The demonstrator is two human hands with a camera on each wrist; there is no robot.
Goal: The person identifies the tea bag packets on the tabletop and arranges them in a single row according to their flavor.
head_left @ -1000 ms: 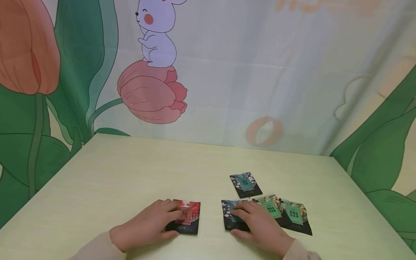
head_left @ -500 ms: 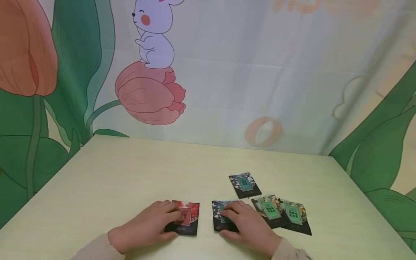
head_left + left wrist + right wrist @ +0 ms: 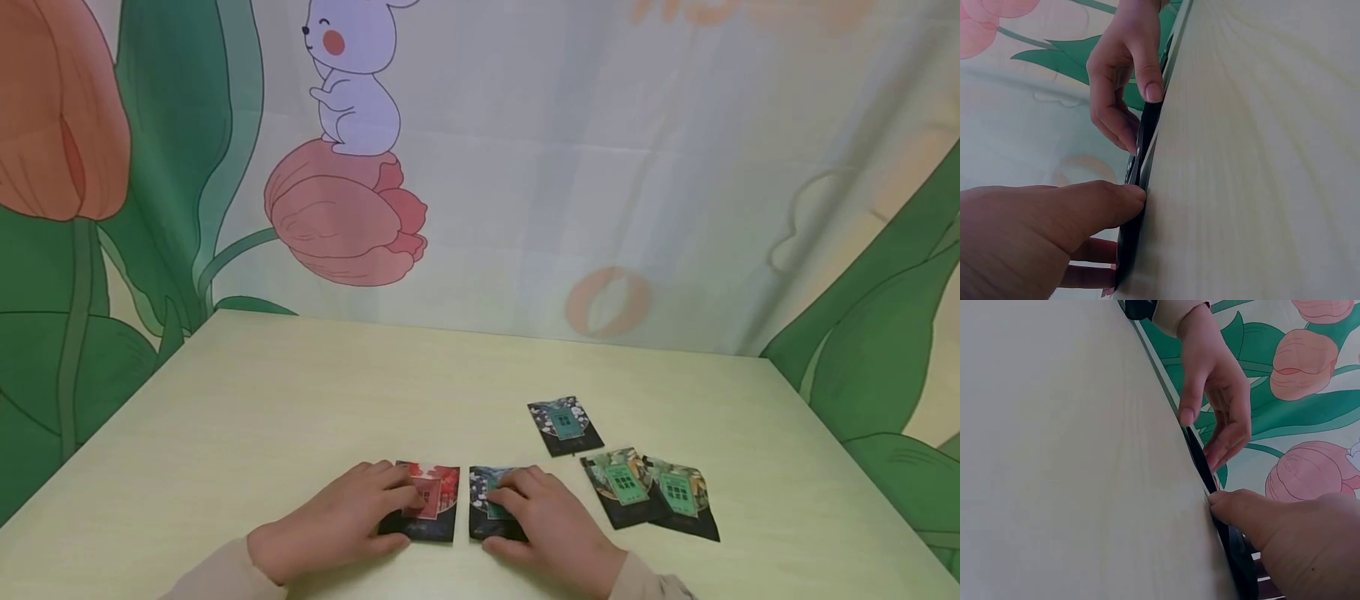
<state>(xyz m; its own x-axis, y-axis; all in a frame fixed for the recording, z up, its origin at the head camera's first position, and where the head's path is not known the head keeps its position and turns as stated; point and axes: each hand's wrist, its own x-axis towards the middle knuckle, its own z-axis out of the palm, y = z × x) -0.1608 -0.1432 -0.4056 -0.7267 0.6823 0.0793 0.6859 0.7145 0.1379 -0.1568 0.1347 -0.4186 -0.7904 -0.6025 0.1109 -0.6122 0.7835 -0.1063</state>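
My left hand [image 3: 341, 521] holds a red-and-black packet [image 3: 445, 492], fingers curled over its printed face and thumb at the near edge. Just right of it lies a packet with white blossoms and a teal label [image 3: 480, 500], which my right hand [image 3: 558, 533] grips the same way. A narrow gap separates these two packets, which lie flat on the table. In the left wrist view, both thumbs meet the dark packet edges; the left thumb [image 3: 1129, 195] is nearest. The right wrist view shows the right thumb [image 3: 1229, 503] on its packet's edge.
Another teal-label packet [image 3: 566, 425] lies farther back on the pale table [image 3: 315, 392]. To the right, two green-label packets [image 3: 624, 483] overlap. Behind the table hangs a cloth [image 3: 510, 208] printed with tulips and a rabbit.
My right hand has slid the teal-label packet leftward, away from the green-label packets and close to the red one. The left hand and red packet have stayed nearly still.
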